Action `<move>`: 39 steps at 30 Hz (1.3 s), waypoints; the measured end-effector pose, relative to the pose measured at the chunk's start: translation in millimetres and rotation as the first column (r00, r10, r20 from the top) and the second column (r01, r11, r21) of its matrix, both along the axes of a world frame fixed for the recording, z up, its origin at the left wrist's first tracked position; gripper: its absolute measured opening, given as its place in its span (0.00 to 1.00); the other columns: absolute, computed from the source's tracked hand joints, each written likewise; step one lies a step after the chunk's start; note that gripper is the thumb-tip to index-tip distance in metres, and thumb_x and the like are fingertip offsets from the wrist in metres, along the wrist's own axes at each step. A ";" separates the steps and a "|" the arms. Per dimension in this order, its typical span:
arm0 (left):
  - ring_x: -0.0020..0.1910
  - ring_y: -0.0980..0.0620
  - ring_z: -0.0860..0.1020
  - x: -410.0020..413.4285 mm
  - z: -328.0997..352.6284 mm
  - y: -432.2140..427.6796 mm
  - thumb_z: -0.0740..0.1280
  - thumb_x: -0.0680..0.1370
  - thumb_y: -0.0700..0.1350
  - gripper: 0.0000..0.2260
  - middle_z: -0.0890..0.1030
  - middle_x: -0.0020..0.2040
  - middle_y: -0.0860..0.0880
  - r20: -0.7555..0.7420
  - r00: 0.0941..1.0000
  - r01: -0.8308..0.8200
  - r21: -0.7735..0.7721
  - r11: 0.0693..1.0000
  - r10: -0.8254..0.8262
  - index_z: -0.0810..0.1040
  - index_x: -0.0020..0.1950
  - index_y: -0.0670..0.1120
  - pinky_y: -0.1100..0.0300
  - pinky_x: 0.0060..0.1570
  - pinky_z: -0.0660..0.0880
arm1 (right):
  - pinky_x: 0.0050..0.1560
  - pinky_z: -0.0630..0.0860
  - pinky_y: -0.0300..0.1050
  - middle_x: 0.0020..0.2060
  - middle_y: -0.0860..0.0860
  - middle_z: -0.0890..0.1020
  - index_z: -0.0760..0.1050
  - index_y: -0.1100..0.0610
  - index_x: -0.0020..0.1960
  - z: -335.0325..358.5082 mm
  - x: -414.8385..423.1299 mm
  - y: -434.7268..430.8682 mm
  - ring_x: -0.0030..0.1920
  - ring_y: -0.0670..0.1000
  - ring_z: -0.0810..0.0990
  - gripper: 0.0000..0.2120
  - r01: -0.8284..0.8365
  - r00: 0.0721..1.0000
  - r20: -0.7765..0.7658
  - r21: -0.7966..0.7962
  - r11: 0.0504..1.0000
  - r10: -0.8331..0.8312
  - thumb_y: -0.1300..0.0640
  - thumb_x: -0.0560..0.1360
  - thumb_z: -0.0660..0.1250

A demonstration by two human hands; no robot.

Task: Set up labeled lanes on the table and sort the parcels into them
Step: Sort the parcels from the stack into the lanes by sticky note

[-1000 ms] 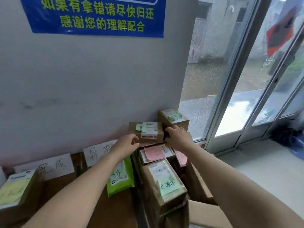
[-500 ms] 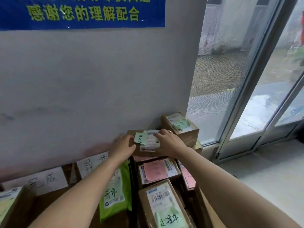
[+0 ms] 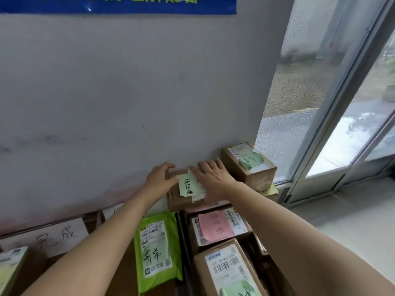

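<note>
A small cardboard parcel (image 3: 178, 197) with a green sticky note stands against the wall, tilted up toward me. My left hand (image 3: 159, 179) grips its left top corner. My right hand (image 3: 211, 177) lies over its top and right side, holding it. Below it sit a box with a pink note (image 3: 215, 228) and a box with a barcode label (image 3: 226, 268). A green mailer bag (image 3: 157, 251) lies on the dark table (image 3: 119, 272). White lane labels (image 3: 53, 236) lean against the wall.
Another cardboard box with a green note (image 3: 249, 165) stands to the right, by the glass door (image 3: 320, 116). A parcel with a yellow note (image 3: 10, 268) is at the far left. The grey floor (image 3: 342, 227) lies to the right.
Both hands have closed around the small parcel and tipped it up, so its green note now faces me. My head has moved closer and lower.
</note>
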State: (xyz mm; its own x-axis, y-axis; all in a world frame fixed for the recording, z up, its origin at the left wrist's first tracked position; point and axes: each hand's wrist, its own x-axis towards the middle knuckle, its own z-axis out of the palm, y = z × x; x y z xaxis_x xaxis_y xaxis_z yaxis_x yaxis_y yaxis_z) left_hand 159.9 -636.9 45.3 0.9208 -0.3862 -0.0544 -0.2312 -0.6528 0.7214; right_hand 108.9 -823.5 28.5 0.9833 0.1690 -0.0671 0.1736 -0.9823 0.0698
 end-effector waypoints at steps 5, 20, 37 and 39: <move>0.65 0.45 0.71 -13.0 19.3 1.7 0.68 0.76 0.48 0.23 0.71 0.67 0.44 -0.118 0.993 -0.012 0.029 1.000 0.015 0.69 0.70 0.49 0.51 0.62 0.70 | 0.73 0.40 0.62 0.76 0.52 0.54 0.44 0.51 0.79 24.6 -23.3 1.2 0.76 0.57 0.48 0.56 -0.132 0.982 0.134 -0.034 0.991 0.136 0.27 0.64 0.67; 0.36 0.52 0.74 -63.0 33.0 -6.8 0.66 0.78 0.51 0.11 0.77 0.39 0.48 -0.515 0.857 -0.276 -0.392 0.877 0.040 0.73 0.55 0.46 0.62 0.34 0.69 | 0.76 0.50 0.56 0.77 0.54 0.53 0.46 0.49 0.79 43.8 -59.7 -20.8 0.77 0.56 0.49 0.44 0.214 0.948 0.212 0.118 0.970 -0.235 0.48 0.73 0.70; 0.39 0.51 0.80 -33.3 2.4 -41.7 0.65 0.78 0.51 0.08 0.82 0.42 0.49 -0.489 0.872 -0.250 -0.459 0.852 -0.008 0.75 0.48 0.48 0.57 0.40 0.78 | 0.58 0.66 0.59 0.69 0.53 0.66 0.65 0.43 0.67 31.3 -15.3 -84.8 0.66 0.62 0.67 0.30 0.687 0.721 -0.080 0.213 0.695 -0.688 0.35 0.68 0.64; 0.39 0.51 0.80 -36.6 2.8 -41.2 0.65 0.78 0.51 0.07 0.82 0.42 0.49 -0.481 0.877 -0.258 -0.454 0.853 0.009 0.75 0.47 0.48 0.59 0.37 0.77 | 0.57 0.66 0.58 0.66 0.54 0.67 0.67 0.44 0.65 32.5 -18.2 -83.0 0.64 0.62 0.68 0.29 0.688 0.715 -0.051 0.231 0.688 -0.697 0.35 0.68 0.65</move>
State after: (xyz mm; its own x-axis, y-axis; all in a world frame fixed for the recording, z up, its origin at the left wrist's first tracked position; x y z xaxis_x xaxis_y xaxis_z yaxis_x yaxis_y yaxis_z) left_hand 123.3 -678.1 48.2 0.8847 -0.3496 -0.3084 0.2589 -0.1816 0.9487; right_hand 90.7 -906.5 61.0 0.8277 -0.5559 -0.0764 -0.5603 -0.8111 -0.1681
